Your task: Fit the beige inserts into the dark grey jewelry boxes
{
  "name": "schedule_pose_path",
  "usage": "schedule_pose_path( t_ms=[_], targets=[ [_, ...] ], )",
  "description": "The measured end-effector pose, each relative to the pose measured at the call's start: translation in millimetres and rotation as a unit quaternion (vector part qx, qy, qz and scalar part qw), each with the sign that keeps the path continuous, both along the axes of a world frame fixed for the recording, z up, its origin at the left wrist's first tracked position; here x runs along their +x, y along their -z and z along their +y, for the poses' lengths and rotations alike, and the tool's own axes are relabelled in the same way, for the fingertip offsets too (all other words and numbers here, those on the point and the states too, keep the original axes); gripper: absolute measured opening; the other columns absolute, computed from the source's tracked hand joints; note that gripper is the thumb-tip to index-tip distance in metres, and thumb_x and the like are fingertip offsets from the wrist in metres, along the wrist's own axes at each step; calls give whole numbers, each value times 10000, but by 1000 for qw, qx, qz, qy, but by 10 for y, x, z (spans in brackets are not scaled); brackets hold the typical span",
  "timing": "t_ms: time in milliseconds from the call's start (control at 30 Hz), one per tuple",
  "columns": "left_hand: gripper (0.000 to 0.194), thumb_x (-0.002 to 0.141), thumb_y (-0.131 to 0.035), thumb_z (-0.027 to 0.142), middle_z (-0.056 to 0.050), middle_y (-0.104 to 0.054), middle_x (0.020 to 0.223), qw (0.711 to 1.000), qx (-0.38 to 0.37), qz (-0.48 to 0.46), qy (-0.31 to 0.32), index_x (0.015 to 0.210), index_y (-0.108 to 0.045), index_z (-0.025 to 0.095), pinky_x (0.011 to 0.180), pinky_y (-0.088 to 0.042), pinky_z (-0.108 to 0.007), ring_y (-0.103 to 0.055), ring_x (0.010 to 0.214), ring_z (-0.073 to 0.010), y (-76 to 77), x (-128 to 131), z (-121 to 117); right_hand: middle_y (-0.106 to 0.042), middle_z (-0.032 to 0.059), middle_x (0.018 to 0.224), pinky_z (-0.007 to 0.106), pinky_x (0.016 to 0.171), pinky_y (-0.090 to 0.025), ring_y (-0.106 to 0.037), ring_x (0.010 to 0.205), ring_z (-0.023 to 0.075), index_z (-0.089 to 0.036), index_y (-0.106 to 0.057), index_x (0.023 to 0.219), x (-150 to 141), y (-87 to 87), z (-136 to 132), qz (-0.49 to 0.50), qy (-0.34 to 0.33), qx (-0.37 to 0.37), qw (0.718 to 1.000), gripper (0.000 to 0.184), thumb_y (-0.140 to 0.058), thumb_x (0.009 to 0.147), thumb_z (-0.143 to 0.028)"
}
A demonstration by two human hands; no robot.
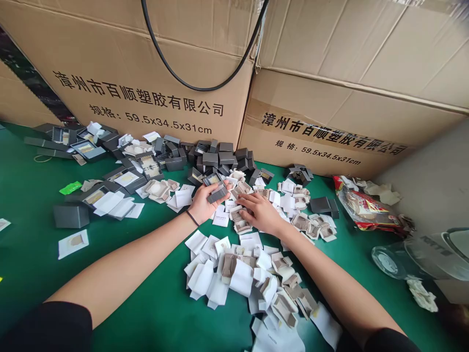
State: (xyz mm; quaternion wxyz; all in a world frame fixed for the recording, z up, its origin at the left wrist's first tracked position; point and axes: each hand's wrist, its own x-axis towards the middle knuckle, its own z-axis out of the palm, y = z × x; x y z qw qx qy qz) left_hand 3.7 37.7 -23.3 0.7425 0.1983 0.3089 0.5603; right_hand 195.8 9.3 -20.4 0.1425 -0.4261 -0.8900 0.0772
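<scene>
My left hand (205,204), with a dark band round the wrist, is closed on a small dark grey box (217,193) whose lid stands open. My right hand (261,213) lies palm down, fingers stretched apart, over small folded cardboard inserts (242,226); nothing shows in its grip, though the palm side is hidden. Beyond both hands, more dark grey boxes (220,157) are heaped against the cartons. Between my forearms spreads a pile of white and grey-brown folded inserts (242,276), with a printed white paper (221,216) near the left hand.
Large cardboard cartons (146,68) wall off the back of the green table (154,303); a black cable (205,90) hangs before them. Opened boxes (71,215) and a green wrapper (71,187) lie left. A red snack bag (370,208) and a clear jar (414,256) are at right.
</scene>
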Motion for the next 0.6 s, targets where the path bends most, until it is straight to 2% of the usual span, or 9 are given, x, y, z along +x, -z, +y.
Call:
schedule_pose_path(
  t_ms=[200,300,433,500,600],
  targets=[
    [185,762,-516,95,-113,-662,984,1000,8,17,21,906,-631,84,656,-558,-251,-655,842,-177,25,32,-8,-586,61,1206,398,867,-412,-486,1039,243,-210,-603,1134,-17,-19,-4,-26,23,26,999,329,-419,862,-198],
    [184,761,-510,95,-113,-669,954,1000,13,17,19,899,-632,85,644,-556,-251,-657,826,-179,37,34,7,-532,60,1278,415,892,-385,-446,1122,254,-220,-565,1186,-50,-47,-34,-37,-3,40,999,376,-386,862,-160],
    [189,773,-498,103,-107,-674,939,1000,14,11,17,901,-635,91,636,-556,-243,-658,854,-187,45,31,17,-402,53,1400,449,955,-334,-324,1261,282,-234,-471,1287,-112,-71,-87,-57,-65,35,996,412,-400,891,-325],
    [186,779,-486,96,-103,-673,939,1000,7,2,18,888,-636,85,638,-558,-237,-656,872,-188,41,25,22,-442,61,1365,442,922,-350,-359,1223,287,-241,-512,1246,-131,-86,-104,-64,-49,28,996,394,-403,893,-376],
    [195,792,-459,89,-107,-675,893,999,-17,-25,22,875,-633,63,635,-558,-215,-653,870,-175,29,7,35,-539,66,1242,411,861,-373,-428,1110,269,-243,-567,1169,-132,-109,-109,-59,-20,24,998,338,-421,890,-365]
  ],
)
